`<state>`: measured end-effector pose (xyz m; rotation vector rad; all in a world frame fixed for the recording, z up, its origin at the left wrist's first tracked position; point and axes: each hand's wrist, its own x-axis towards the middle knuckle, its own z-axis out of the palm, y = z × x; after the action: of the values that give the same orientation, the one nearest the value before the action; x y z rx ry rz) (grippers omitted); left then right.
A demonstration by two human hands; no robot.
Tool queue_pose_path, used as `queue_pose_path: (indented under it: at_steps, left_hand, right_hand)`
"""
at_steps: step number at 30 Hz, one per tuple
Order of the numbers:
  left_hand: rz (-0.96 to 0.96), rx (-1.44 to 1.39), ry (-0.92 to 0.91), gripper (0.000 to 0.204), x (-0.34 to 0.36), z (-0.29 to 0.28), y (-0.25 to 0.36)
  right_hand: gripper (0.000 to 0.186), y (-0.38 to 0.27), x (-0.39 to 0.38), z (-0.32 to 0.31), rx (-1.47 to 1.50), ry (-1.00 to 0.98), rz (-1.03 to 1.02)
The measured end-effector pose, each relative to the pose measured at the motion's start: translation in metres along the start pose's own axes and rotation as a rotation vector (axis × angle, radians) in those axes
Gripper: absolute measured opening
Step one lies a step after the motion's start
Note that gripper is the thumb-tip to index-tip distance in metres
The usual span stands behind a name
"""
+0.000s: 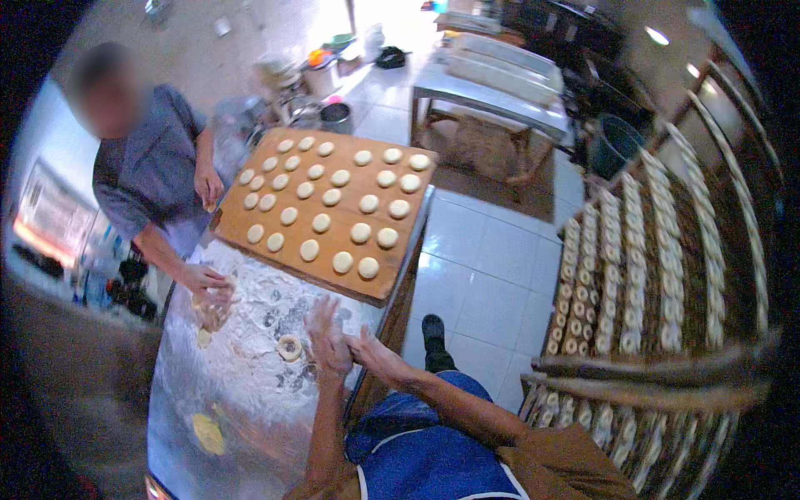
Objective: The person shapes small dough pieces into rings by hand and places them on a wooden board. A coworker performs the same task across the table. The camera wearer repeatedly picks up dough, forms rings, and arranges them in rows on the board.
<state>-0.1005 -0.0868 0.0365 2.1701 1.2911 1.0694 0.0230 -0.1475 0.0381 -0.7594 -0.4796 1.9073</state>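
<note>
My left hand [328,333] is raised at the right edge of the floured steel table [183,383], its fingers stretched upward and slightly blurred. My right hand [365,350] meets it low on the palm; its fingers are partly hidden, and anything between the hands cannot be made out. Just left of them a dough ring [289,348] lies in loose flour [258,308]. Beyond, a wooden board [325,247] carries several pale dough rounds [321,222]. A yellow smear [208,432] is on the steel nearer me.
A co-worker [142,175] stands at the left, one hand [212,287] down in the flour. At right, slanted trays [604,354] hold rows of dough rings. Behind are a steel table [492,104], a bucket [612,146] and pots [336,117]. Tiled floor [475,258] lies between.
</note>
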Motion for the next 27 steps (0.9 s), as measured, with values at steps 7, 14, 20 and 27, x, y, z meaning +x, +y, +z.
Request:
queue_pose_path:
  at_steps: [7,14,20,27]
  left_hand:
    - [-0.646,0.333,-0.033,0.033,0.081,0.063,0.028]
    - [-0.994,0.4,-0.203,0.043,0.142,0.078,0.075]
    - [-0.912,-0.208,0.408,0.028,0.087,0.093,0.069]
    - [-1.035,0.331,0.708,0.03,-0.068,-0.017,0.0]
  right_hand:
    - [0.037,-0.165,0.082,-0.094,-1.581,0.219,-0.803]
    - [0.025,-0.188,0.132,-0.129,-1.872,-0.063,-0.415]
    - [0.026,-0.202,0.149,-0.132,-1.655,-0.283,-0.353]
    - [0.023,-0.133,0.182,-0.029,-1.339,-0.68,-0.331]
